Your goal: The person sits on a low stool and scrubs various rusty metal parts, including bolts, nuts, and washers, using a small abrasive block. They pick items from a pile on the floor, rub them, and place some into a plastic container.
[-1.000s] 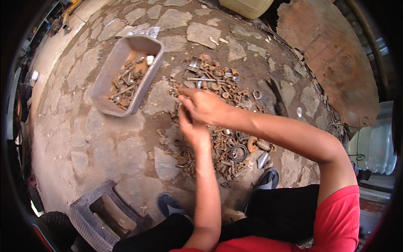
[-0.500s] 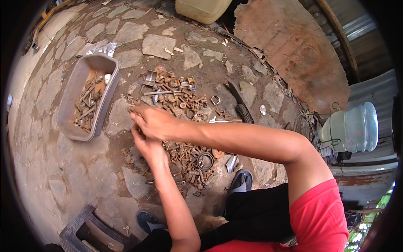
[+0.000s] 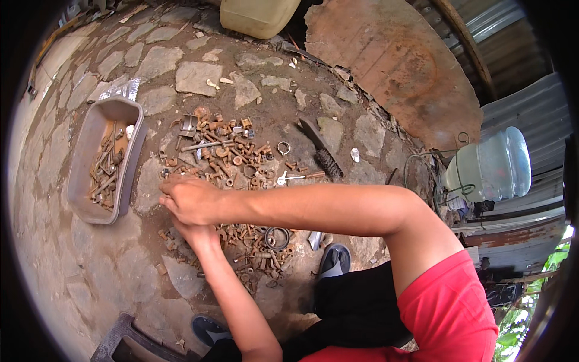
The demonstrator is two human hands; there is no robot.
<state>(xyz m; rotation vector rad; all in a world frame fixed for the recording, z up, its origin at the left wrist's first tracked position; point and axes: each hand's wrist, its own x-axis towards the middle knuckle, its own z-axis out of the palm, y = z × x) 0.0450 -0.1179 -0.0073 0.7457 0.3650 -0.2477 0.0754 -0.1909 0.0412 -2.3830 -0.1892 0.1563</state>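
Observation:
A spread of rusty nuts, bolts and washers [image 3: 232, 157] lies on the stone-paved ground in front of me. My right hand [image 3: 187, 199] reaches across from the right and rests, fingers curled, on the pile's left edge. My left hand [image 3: 198, 234] sits just beneath it, largely covered by the right hand, on the lower part of the pile. What either hand grips is hidden. A grey plastic tub [image 3: 134, 163] holding several rusty bolts stands a short way left of both hands.
A wire brush [image 3: 321, 151] lies right of the pile and a dark metal ring [image 3: 277, 238] below my forearm. Farther off are a rusty round metal sheet [image 3: 392, 66], a beige jerrycan [image 3: 256, 15], a large water bottle [image 3: 491, 166], my sandals [image 3: 335, 259] and a grey stool [image 3: 120, 344].
Both hands, still together, have shifted from the middle of the pile to its left edge, closer to the tub. The view has swung to the right.

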